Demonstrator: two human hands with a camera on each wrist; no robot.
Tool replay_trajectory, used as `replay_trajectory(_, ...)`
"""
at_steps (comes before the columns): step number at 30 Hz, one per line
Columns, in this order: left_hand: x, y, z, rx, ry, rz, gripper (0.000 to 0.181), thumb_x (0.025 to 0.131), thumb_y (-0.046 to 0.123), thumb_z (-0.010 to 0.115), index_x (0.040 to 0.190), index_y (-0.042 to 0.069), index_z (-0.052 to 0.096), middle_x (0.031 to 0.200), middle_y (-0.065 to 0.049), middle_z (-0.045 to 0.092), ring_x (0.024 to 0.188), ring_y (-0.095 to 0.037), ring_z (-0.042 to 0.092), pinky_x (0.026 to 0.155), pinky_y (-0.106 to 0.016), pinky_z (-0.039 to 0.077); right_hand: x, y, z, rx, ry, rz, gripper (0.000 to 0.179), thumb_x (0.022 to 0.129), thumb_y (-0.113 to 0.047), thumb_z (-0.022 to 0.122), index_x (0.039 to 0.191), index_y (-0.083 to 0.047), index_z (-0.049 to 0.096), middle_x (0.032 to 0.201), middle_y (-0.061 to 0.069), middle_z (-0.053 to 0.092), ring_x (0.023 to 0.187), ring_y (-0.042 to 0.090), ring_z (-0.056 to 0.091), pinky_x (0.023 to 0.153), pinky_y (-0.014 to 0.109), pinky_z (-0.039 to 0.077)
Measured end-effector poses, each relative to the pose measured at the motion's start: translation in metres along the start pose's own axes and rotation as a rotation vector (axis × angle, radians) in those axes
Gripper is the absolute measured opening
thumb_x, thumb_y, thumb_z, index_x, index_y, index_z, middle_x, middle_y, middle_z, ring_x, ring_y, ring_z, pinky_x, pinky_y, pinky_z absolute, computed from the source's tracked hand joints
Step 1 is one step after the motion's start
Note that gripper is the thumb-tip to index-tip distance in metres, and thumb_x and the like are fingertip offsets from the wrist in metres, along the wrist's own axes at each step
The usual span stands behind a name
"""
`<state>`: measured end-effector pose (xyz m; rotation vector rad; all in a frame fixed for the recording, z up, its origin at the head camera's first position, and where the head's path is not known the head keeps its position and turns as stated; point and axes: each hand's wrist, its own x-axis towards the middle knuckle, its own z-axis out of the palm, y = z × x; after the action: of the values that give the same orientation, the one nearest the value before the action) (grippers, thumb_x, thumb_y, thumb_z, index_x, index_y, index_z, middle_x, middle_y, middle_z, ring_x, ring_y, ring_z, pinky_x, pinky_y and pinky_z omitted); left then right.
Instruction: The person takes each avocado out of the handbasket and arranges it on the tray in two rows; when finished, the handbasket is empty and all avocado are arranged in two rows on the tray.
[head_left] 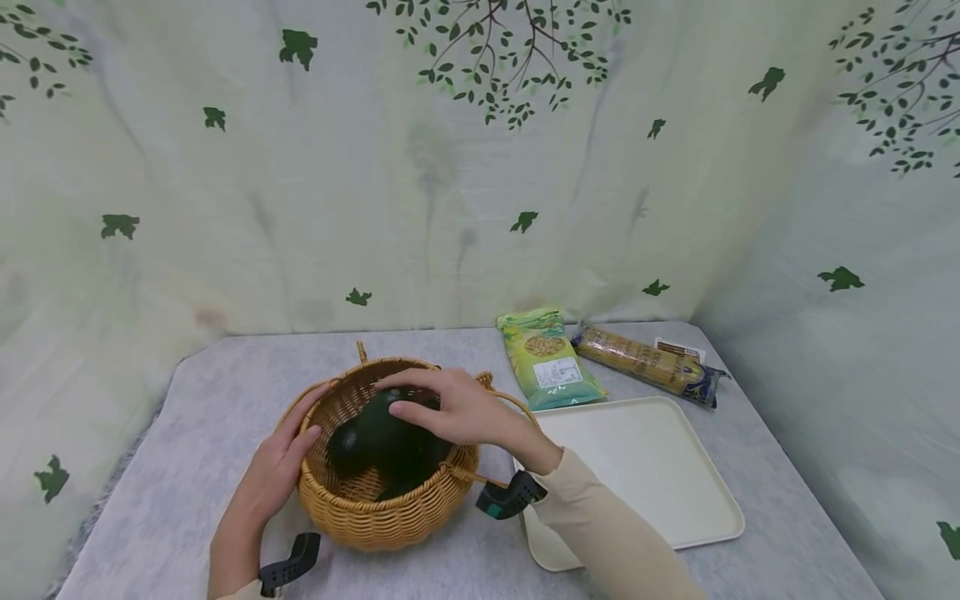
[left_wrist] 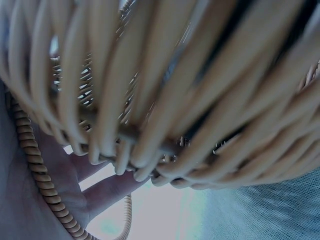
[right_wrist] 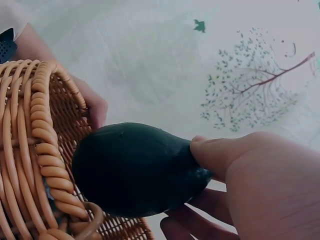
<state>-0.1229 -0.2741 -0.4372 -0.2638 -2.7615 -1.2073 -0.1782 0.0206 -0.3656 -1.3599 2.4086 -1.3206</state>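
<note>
Tray [head_left: 637,475] lies at three o'clock from the wicker basket [head_left: 382,521]. The left hand [head_left: 276,467] holds the basket around nine o'clock; the right hand [head_left: 465,408], at two o'clock, grips a dark green pear-shaped item [right_wrist: 132,170], partly inside the basket, by its narrow end.

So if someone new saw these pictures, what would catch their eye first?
Probably the wicker basket, left of centre in the head view, with the left hand at its rim and the right hand holding a smooth dark green item at its mouth. Next, the pale tray to the basket's right, then the bright green packet and long packet behind that tray.
</note>
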Motion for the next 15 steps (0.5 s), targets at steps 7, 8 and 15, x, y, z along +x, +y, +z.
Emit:
replay_trajectory(7, 0.000, 0.000, 0.002, -0.001, 0.004, 0.008, 0.055, 0.111, 0.031, 0.042, 0.163, 0.038, 0.027, 0.165, -0.016, 0.034, 0.143, -0.055, 0.039, 0.103, -0.082, 0.031, -0.009, -0.002, -0.008, 0.023, 0.036, 0.005, 0.037, 0.106, -0.028, 0.059, 0.142, -0.018, 0.063, 0.137, 0.002, 0.067, 0.098, 0.009, 0.068, 0.086, 0.025, 0.056)
replay_trajectory(8, 0.000, 0.000, 0.002, -0.002, 0.006, 0.010, 0.055, 0.111, 0.031, 0.042, 0.163, 0.038, 0.027, 0.165, -0.016, 0.034, 0.143, -0.055, 0.039, 0.103, -0.082, 0.031, -0.010, -0.002, -0.009, 0.016, 0.042, 0.005, 0.037, 0.107, -0.028, 0.059, 0.142, -0.018, 0.062, 0.137, 0.001, 0.067, 0.095, 0.008, 0.067, 0.084, 0.025, 0.055)
replay_trajectory(15, -0.001, -0.001, 0.002, -0.005, 0.013, 0.015, 0.055, 0.111, 0.029, 0.042, 0.164, 0.037, 0.027, 0.165, -0.017, 0.035, 0.142, -0.056, 0.038, 0.102, -0.082, 0.031, -0.017, -0.002, -0.016, 0.001, 0.106, -0.008, 0.036, 0.105, -0.024, 0.061, 0.140, -0.016, 0.065, 0.139, 0.001, 0.066, 0.110, 0.007, 0.068, 0.090, 0.025, 0.056)
